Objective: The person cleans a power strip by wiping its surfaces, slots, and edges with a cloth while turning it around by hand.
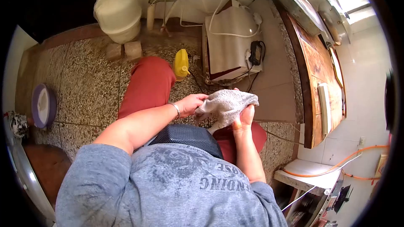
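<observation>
A crumpled whitish terry cloth [227,103] hangs between my two hands, above my lap. My left hand [192,103], with a bracelet at the wrist, is closed on the cloth's left edge. Under the cloth's right end, my right hand [245,117] grips it from below, with the fingers mostly hidden behind the fabric. One corner of the cloth droops toward my right thigh. On the floor just beyond my knees stands a yellow jug [181,64].
A white tank [118,16] stands by the far wall beside a boxy metal appliance [232,38] with cables. A purple basin [43,106] sits on the speckled floor at left. To the right is a wooden counter [316,71]; an orange hose [313,175] runs below it.
</observation>
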The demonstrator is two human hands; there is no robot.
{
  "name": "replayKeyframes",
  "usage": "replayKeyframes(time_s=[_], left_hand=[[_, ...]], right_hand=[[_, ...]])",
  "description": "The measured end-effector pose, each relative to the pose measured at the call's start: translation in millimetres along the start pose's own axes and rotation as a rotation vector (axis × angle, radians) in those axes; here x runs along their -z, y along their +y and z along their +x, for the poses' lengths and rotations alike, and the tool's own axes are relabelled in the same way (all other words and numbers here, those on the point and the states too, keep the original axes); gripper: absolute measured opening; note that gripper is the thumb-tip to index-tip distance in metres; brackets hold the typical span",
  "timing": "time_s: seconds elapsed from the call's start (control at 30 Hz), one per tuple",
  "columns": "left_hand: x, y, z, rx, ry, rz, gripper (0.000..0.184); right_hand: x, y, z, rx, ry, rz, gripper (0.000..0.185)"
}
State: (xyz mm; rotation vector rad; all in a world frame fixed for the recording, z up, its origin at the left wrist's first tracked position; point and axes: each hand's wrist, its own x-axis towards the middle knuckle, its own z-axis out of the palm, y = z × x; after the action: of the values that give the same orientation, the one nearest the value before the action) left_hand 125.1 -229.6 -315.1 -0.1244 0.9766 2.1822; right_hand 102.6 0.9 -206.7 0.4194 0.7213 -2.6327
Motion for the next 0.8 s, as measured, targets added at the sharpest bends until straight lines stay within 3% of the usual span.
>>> replayKeyframes(time_s=[0.07, 0.13, 0.23, 0.3, 0.43, 0.6, 0.7, 0.73, 0.8], left_hand=[[-21, 22, -16, 0.001, 0.011, -0.217, 0.043], [-50, 47, -30, -0.011, 0.006, -0.214, 0.045], [-45, 45, -18, 0.100, -0.089, -0.223, 0.044], [-39, 31, -1, -0.075, -0.023, 0.035, 0.039], [-41, 43, 5, -0.170, 0.119, 0.183, 0.038], [-59, 69, 9, -0.127, 0.131, 0.319, 0.039], [-91, 95, 7, -0.495, 0.086, 1.507, 0.031], [-102, 103, 6, -0.500, 0.063, 1.518, 0.031], [-120, 115, 7, -0.759, 0.057, 1.721, 0.026]], right_hand=[[8, -3, -4, 0.032, -0.026, 0.017, 0.069], [0, -6, -14, 0.139, 0.125, -0.054, 0.066], [8, -9, -22, 0.131, 0.110, 0.065, 0.060], [18, -7, -28, 0.140, 0.156, 0.114, 0.055], [41, -10, -38, 0.170, 0.254, 0.045, 0.048], [72, -24, -59, 0.202, 0.231, 0.182, 0.042], [87, -27, -67, 0.284, 0.315, 0.061, 0.038], [93, -27, -71, 0.273, 0.344, 0.058, 0.036], [97, -28, -84, 0.283, 0.372, 0.062, 0.034]])
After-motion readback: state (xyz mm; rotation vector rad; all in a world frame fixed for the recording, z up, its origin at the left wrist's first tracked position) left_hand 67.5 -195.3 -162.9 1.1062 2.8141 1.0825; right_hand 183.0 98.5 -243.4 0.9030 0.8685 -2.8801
